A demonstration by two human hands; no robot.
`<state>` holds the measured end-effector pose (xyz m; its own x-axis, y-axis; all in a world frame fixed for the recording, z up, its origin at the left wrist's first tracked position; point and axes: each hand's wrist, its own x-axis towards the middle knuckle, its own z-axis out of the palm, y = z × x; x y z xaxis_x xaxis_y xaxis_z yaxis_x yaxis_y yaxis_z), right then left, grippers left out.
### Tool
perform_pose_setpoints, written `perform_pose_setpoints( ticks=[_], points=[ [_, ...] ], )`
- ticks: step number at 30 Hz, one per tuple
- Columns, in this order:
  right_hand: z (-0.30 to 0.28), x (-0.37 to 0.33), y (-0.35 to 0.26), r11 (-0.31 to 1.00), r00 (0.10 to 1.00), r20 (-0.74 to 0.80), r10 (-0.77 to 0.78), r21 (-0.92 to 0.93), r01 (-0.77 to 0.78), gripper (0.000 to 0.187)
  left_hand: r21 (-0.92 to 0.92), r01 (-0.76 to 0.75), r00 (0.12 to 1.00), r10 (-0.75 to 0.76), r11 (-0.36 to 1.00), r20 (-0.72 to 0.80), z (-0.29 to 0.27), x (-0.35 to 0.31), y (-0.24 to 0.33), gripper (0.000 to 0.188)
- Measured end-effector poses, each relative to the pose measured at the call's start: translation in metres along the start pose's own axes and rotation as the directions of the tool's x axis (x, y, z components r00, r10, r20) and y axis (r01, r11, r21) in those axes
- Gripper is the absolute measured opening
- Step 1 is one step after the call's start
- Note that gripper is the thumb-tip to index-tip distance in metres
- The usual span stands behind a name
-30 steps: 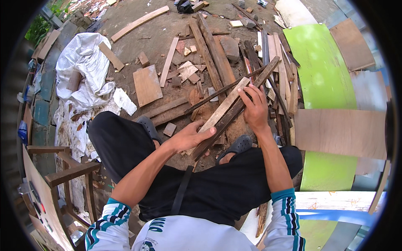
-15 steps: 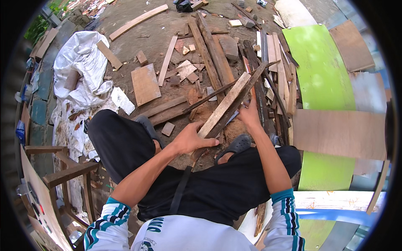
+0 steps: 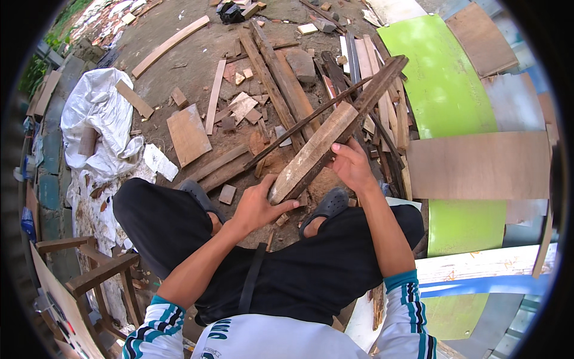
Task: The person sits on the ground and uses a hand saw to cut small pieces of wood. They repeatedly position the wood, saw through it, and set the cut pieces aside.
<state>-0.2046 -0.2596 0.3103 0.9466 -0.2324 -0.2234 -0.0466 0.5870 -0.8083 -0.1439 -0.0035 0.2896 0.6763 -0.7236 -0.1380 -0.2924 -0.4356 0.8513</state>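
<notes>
Two lengths of wood are held together above the ground between my knees. The shorter, pale wooden batten (image 3: 314, 152) lies along a longer, dark wooden strip (image 3: 382, 87) whose far end reaches up to the right. My left hand (image 3: 260, 203) is closed round the near end of the pair, with its thumb across the front. Further up the right side, my right hand (image 3: 353, 164) grips the dark strip with its thumb on top; its other fingers are partly hidden beneath the wood.
Two long beams (image 3: 287, 78) and scattered offcuts lie ahead. A thin dark stick (image 3: 299, 125) crosses behind the held wood. Stacked strips (image 3: 371, 60) and a green panel (image 3: 442, 84) are on the right. A white sack (image 3: 98, 119) and wooden frame (image 3: 101, 272) stand left.
The held wood has turned, showing more of the pale batten's broad face, and its far end sits higher and further right. My right hand's thumb now shows on the wood. The whole view has shifted slightly.
</notes>
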Motion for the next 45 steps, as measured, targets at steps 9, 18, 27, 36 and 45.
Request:
perform_pose_setpoints(
  ticks=[9, 18, 27, 36, 45],
  points=[
    [-0.014, -0.024, -0.008, 0.995, 0.978, 0.186, -0.098, 0.029, 0.094, 0.050, 0.181, -0.148, 0.980, 0.169, 0.972, -0.102, 0.010, -0.004, -0.006, 0.065],
    [-0.006, -0.038, -0.011, 0.991, 0.960, 0.249, -0.129, 0.005, 0.132, 0.060, 0.148, -0.349, 0.916, 0.370, 0.926, -0.156, 0.005, 0.003, -0.010, 0.056],
    [-0.005, -0.036, -0.011, 0.976, 0.929, 0.339, -0.146, -0.104, 0.191, 0.058, 0.097, -0.380, 0.912, 0.390, 0.920, -0.125, 0.000, 0.013, -0.017, 0.056],
    [-0.007, -0.025, -0.013, 0.975, 0.981, 0.137, -0.140, -0.151, 0.160, 0.047, -0.214, 0.050, 0.922, 0.037, 0.976, 0.386, -0.011, 0.034, -0.037, 0.076],
    [0.001, 0.011, -0.029, 0.999, 0.967, -0.255, 0.009, -0.038, -0.020, 0.052, -0.573, 0.658, 0.721, -0.186, 0.489, 0.668, -0.020, 0.048, -0.036, 0.083]
  ],
)
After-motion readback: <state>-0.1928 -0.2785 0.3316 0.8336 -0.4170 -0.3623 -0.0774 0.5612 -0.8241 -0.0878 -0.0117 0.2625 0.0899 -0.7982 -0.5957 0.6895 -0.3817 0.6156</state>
